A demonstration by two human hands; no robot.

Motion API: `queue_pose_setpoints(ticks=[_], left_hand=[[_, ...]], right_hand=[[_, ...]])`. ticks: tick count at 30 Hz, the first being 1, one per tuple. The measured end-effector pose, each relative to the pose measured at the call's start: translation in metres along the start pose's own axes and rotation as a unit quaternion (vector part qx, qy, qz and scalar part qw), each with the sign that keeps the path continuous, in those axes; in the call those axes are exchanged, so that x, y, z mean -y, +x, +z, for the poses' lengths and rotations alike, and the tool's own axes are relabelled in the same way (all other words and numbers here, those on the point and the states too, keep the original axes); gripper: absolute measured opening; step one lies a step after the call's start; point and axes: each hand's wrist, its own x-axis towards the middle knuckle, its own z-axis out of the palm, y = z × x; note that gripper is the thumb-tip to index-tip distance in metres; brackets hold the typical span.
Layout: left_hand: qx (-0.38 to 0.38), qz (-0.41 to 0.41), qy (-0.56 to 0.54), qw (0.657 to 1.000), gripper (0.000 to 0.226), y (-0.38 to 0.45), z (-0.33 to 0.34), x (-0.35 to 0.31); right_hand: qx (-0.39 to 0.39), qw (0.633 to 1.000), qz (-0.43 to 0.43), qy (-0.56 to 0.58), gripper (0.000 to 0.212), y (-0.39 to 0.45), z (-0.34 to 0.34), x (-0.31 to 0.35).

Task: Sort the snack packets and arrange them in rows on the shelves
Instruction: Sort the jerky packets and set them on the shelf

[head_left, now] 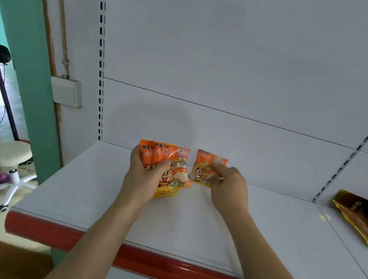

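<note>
The job looks like it has only just begun. The white metal shelf with the red front edge (106, 199) has no tidy row on it yet. The person's left hand (143, 176) has its fingers and thumb curled round a small bunch of shiny orange plastic snack packets with a cartoon face (175, 161). There seem to be two or three in the bunch, one lying over another, but the exact count is hard to tell. The right hand (228, 186) pinches a single smaller orange snack packet with the same cartoon face (205, 167) between its fingertips and thumb. Both sets of packets are near the middle of the shelf, a bit towards the far side, and just beside each other. It is not clear if they touch the shelf or are held a little above it. All of them stand upright, long side up and down, top edges pointing to the far back wall and printed fronts facing the person. Far to the right, well apart, floppy gold and brown foil packets (363, 219) lie flat and crooked on the next shelf panel. Those still need sorting, and so do the orange ones.
</note>
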Motion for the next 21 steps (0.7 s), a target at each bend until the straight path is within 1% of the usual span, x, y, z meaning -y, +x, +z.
queue_pose_setpoints(ticks=[2, 4, 6, 8, 10, 12, 13, 16, 18, 20, 21], left_hand=[[0.009, 0.009, 0.014, 1.000, 0.065, -0.005, 0.015, -0.001], [0.027, 0.019, 0.033, 0.999, 0.077, -0.014, 0.036, -0.005], [0.056, 0.035, 0.050, 0.997, 0.084, -0.028, 0.064, -0.010], [0.083, 0.056, 0.057, 0.993, 0.080, -0.047, 0.096, -0.015], [0.109, 0.068, 0.041, 0.991, 0.069, -0.069, 0.129, -0.020], [0.134, 0.085, 0.032, 0.987, 0.058, -0.093, 0.165, -0.023], [0.148, 0.095, 0.030, 0.984, 0.056, -0.106, 0.185, -0.024], [0.207, 0.121, 0.016, 0.971, 0.059, -0.152, 0.249, -0.024], [0.247, 0.117, 0.004, 0.962, 0.054, -0.184, 0.293, -0.023], [0.272, 0.111, 0.003, 0.956, 0.054, -0.219, 0.337, -0.024], [0.277, 0.121, 0.016, 0.953, 0.056, -0.236, 0.358, -0.025]], right_hand=[[-0.075, 0.993, -0.001, 0.095, 0.036, -0.014, -0.026, -0.007], [-0.122, 0.976, -0.036, 0.175, 0.039, -0.035, -0.053, -0.010], [-0.115, 0.973, -0.088, 0.180, 0.044, -0.056, -0.071, -0.017], [-0.099, 0.978, -0.102, 0.149, 0.046, -0.072, -0.082, -0.034], [-0.098, 0.981, -0.061, 0.155, 0.041, -0.084, -0.099, -0.054], [-0.089, 0.975, -0.009, 0.204, 0.036, -0.097, -0.126, -0.075], [-0.095, 0.972, 0.001, 0.216, 0.036, -0.104, -0.141, -0.088], [-0.138, 0.971, 0.007, 0.197, 0.035, -0.127, -0.192, -0.139], [-0.147, 0.968, 0.024, 0.203, 0.035, -0.142, -0.231, -0.179], [-0.166, 0.966, 0.036, 0.195, 0.037, -0.158, -0.270, -0.218], [-0.180, 0.967, 0.033, 0.180, 0.041, -0.165, -0.288, -0.236]])
